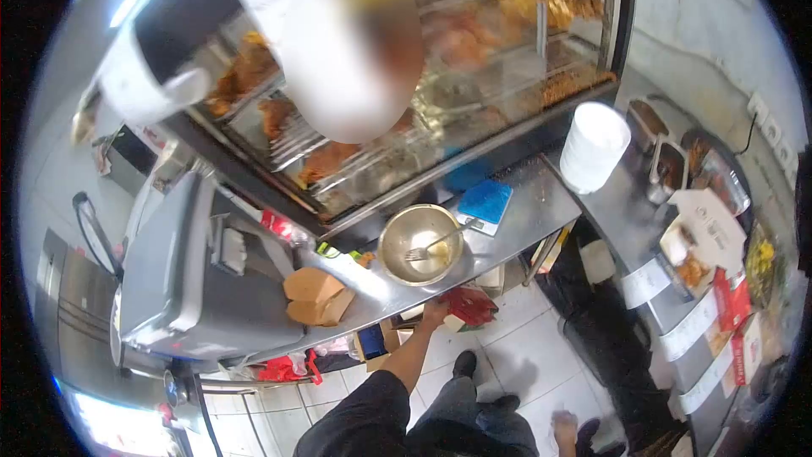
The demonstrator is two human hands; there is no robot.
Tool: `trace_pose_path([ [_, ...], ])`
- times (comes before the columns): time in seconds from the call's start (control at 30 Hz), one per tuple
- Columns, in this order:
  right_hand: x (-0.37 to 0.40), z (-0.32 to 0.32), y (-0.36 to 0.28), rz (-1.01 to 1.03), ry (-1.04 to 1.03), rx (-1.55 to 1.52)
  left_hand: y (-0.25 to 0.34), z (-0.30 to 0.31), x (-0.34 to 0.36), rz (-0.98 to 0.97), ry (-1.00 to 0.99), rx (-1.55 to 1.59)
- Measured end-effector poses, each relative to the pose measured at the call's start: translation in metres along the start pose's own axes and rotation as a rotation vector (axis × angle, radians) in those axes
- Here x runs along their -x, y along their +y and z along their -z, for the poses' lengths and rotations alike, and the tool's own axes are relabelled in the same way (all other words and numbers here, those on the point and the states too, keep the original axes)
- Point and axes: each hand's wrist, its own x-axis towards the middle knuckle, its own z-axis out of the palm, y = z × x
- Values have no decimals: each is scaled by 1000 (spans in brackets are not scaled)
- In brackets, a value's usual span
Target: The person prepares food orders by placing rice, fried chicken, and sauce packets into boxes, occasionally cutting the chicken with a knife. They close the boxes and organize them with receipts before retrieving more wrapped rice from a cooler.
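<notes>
Below the edge of the steel counter, my left hand (435, 313) reaches forward, closed at the near end of a red and white food carton (470, 306). Just above it on the counter stands a metal mixing bowl (420, 245) with a fork (416, 254) resting inside. A hand at the bottom, apparently my right hand (564, 425), hangs low over the floor tiles, touching nothing I can see. Its fingers are blurred. An open brown cardboard food box (319, 296) sits on the counter left of the bowl.
A glass display case (474, 42) with fried food spans the back. Beside the bowl is a blue-topped scale (485, 205). White stacked tubs (595, 148) and an open carton with food (694, 241) stand rightward. A grey appliance (173, 262) occupies the left. Shoes show on the floor.
</notes>
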Motion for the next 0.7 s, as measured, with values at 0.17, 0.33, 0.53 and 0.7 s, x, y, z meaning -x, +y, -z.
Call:
trace_pose_path([
  [0.17,-132,180,-167,-144,127,-365,90,67,109,14,-88,232],
  [0.33,-190,165,-215,6,25,-453,106,78,196,-23,-194,266],
  [0.53,-179,170,-280,-21,-535,-1189,127,81,265,-78,-471,291],
  [0.7,-159,168,-281,343,-402,-961,159,81,290,-161,-542,214],
])
